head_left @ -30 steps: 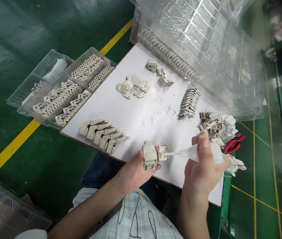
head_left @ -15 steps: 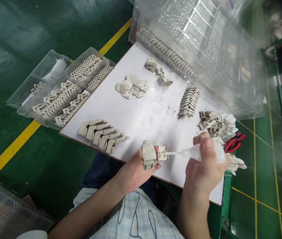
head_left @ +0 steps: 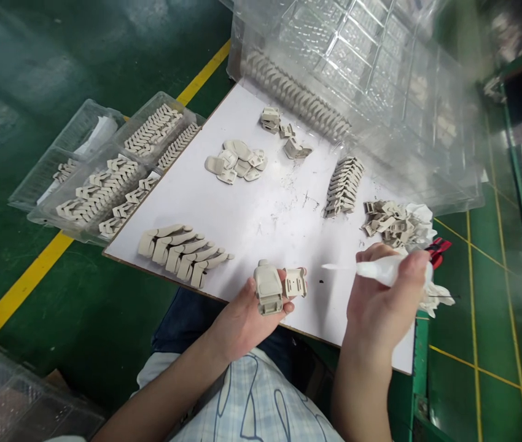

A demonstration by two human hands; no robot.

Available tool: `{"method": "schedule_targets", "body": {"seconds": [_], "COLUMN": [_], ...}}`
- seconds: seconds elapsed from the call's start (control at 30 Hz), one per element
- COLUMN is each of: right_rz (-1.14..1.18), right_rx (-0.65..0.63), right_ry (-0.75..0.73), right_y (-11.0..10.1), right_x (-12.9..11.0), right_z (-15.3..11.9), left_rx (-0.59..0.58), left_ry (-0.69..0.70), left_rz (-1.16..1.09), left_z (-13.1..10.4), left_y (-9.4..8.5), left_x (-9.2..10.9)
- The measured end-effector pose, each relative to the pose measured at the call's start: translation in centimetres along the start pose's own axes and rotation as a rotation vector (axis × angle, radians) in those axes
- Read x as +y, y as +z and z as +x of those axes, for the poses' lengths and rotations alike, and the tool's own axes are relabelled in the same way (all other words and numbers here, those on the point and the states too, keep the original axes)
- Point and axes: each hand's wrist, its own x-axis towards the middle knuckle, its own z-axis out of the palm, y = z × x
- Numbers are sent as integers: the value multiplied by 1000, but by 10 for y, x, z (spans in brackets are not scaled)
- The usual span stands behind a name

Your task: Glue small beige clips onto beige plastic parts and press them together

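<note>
My left hand (head_left: 247,319) is closed on two beige plastic parts above the table's near edge. One is a rounded, seat-shaped piece (head_left: 268,285); the other, a small slotted bracket (head_left: 295,283), sits at the fingertips to its right. A white squeeze bottle (head_left: 383,270) with a long thin nozzle lies in my right hand (head_left: 383,307), fingers wrapped round it. The nozzle tip points left and stands apart from the bracket. To the left, a row of angled beige parts (head_left: 182,252) rests on the white table (head_left: 261,221).
Loose flat pieces (head_left: 236,161), a stack of brackets (head_left: 344,187) and a heap of brackets (head_left: 390,222) lie on the table. Red-handled pliers (head_left: 438,252) are by the right edge. Clear trays (head_left: 357,80) stand behind; filled trays (head_left: 104,166) sit at left.
My right hand has drawn the bottle back to the right, so its nozzle has left the bracket. The left hand still holds both parts; the whole view has shifted slightly.
</note>
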Motion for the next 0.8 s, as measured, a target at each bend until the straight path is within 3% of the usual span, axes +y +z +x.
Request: {"method": "schedule_targets", "body": {"seconds": [0.07, 0.17, 0.27, 0.37, 0.5, 0.57, 0.67, 0.7, 0.73, 0.8], "right_rz": [65, -106, -388, -639, -692, -645, -714, -772, -835, -957], "right_rx": [-10, -153, -256, -234, -239, -80, 429, 523, 541, 454], "right_ry": [133, 237, 214, 168, 49, -68, -279, -306, -302, -259], "right_y": [-8, -24, -36, -39, -51, -72, -116, -130, -143, -161], "right_x": [9, 26, 42, 48, 36, 24, 9, 7, 6, 10], "right_z": [7, 13, 11, 5, -1, 2, 15, 21, 28, 40], "left_rx": [13, 67, 150, 223, 258, 303, 403, 439, 473, 520], "left_ry": [-1, -4, 7, 3, -68, -98, -155, -174, -188, -204], "left_rz": [7, 4, 9, 29, -17, -84, -182, -205, -221, -230], "left_z": [0, 0, 0, -2, -2, 0, 5, 7, 8, 10], "left_y": [-1, 0, 6, 15, 25, 29, 34, 36, 38, 43], "left_x": [1, 1, -1, -7, -17, -21, -26, -27, -29, -31]}}
